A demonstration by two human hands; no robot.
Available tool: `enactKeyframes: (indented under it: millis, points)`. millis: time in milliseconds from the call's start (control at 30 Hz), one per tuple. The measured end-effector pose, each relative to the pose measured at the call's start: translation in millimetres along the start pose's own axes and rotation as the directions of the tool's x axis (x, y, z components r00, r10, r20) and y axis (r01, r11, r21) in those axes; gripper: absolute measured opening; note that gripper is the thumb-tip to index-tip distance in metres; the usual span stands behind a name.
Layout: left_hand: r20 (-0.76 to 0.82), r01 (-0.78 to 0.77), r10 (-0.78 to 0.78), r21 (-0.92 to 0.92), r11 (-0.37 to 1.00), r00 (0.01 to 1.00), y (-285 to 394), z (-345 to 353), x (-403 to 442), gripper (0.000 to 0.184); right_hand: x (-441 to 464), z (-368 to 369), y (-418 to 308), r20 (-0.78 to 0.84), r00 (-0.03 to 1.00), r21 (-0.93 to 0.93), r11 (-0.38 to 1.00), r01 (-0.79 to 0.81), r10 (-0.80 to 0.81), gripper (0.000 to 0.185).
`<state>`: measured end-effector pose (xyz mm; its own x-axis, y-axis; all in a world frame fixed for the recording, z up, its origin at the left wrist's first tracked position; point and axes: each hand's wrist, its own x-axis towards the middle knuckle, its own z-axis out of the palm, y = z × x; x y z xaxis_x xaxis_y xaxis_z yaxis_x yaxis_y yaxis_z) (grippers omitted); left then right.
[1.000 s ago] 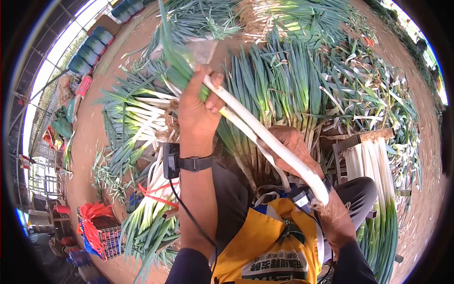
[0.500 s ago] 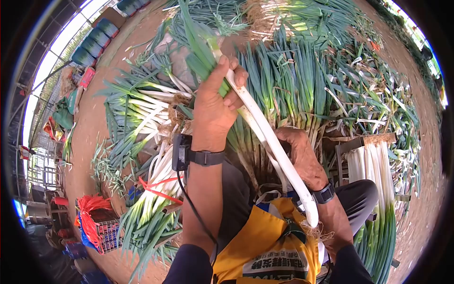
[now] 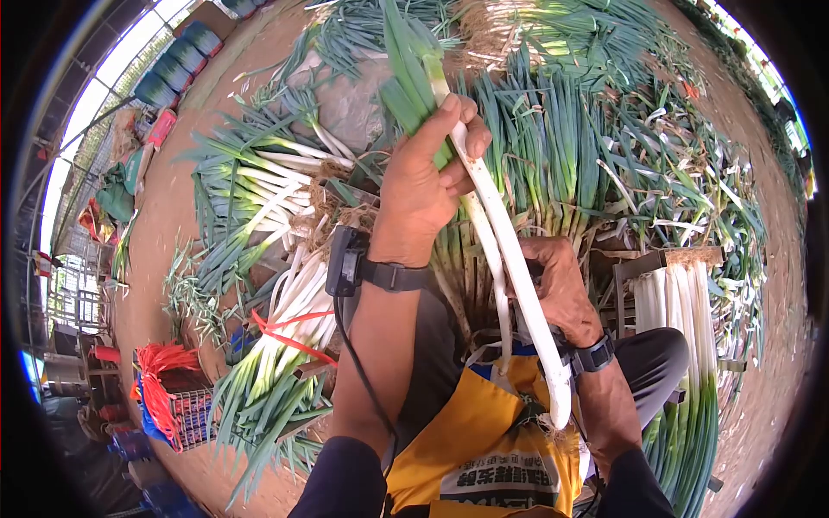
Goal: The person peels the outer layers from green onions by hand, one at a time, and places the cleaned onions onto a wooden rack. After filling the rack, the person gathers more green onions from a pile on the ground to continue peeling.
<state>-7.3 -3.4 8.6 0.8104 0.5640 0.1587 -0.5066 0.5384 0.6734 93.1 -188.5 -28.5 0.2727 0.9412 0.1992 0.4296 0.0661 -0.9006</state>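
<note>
My left hand (image 3: 429, 177) is wrapped round two long leeks (image 3: 515, 268), gripping them where the white stems meet the green leaves. Their roots hang down over the yellow apron (image 3: 484, 423). My right hand (image 3: 561, 285) is beside the white stems, with its fingers curled; the fingertips are partly hidden behind the stems, and what they hold cannot be made out. Behind the hands stands a dense row of upright leeks (image 3: 548, 151). To the left lies a pile of leeks with white stems (image 3: 268, 194), and below it a bundle with a red tie (image 3: 298, 332).
A rack at the right holds trimmed leeks (image 3: 682, 315). Loose leaves (image 3: 691, 173) cover the ground at the far right. At the lower left is a crate (image 3: 194, 414) with red strips (image 3: 160, 363). More leeks (image 3: 570, 34) lie at the top.
My left hand has moved to the right with the leeks, whose stems now hang more steeply. My right hand has shifted slightly right, away from the stems.
</note>
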Motion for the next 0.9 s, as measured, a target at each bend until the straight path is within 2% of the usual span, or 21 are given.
enactKeyframes:
  millis: [133, 233, 333, 433, 533, 567, 600, 667, 767, 867, 900]
  points:
    - [0.032, -0.017, 0.016, 0.008, 1.000, 0.999, 0, -3, 0, 0.027, -3, 4, -9, -0.065, 0.998, -0.003, 1.000, -0.004, 0.004, 0.013]
    - [0.073, -0.013, 0.014, -0.016, 1.000, 0.997, 2, -3, 0, 0.027, -2, 4, 2, -0.061, 0.996, -0.018, 0.998, 0.058, -0.059, 0.012]
    - [0.123, -0.021, 0.030, -0.073, 0.997, 0.992, 5, -3, -2, 0.027, -4, 3, -6, 0.014, 0.971, 0.171, 0.957, -0.236, 0.237, 0.011]
    - [0.153, -0.025, 0.049, -0.156, 0.988, 0.987, 8, -4, -3, 0.024, -11, 13, 5, -0.069, 0.986, 0.226, 0.965, -0.131, 0.150, 0.010]
    - [0.159, -0.053, 0.090, -0.225, 0.973, 0.983, 11, -5, -3, 0.022, -19, 13, 15, -0.115, 0.963, 0.400, 0.899, -0.180, 0.244, 0.012]
    - [0.173, -0.075, 0.116, -0.227, 0.971, 0.978, 12, -7, -3, 0.021, -22, 14, 19, -0.141, 0.934, 0.528, 0.823, -0.209, 0.328, 0.014]
    - [0.175, -0.084, 0.129, -0.242, 0.967, 0.976, 14, -9, -3, 0.020, -26, 15, 27, -0.180, 0.910, 0.683, 0.713, -0.157, 0.373, 0.013]
    - [0.150, -0.110, 0.152, -0.258, 0.960, 0.977, 17, -13, -3, 0.019, -32, 12, 48, -0.235, 0.906, 0.868, 0.495, 0.032, 0.353, 0.009]
    - [0.146, -0.144, 0.194, -0.298, 0.944, 0.970, 21, -11, -3, 0.016, -39, 6, 51, -0.246, 0.903, 0.956, 0.242, 0.166, 0.351, 0.008]
    - [0.114, -0.180, 0.234, -0.354, 0.918, 0.966, 23, -15, -3, 0.016, -49, -11, 46, -0.038, 0.987, 0.996, -0.070, 0.050, 0.158, 0.009]
    - [0.210, -0.108, 0.200, -0.381, 0.918, 0.957, 27, -22, -3, 0.016, -57, -18, 42, 0.049, 0.988, 0.997, 0.060, -0.058, 0.149, 0.010]
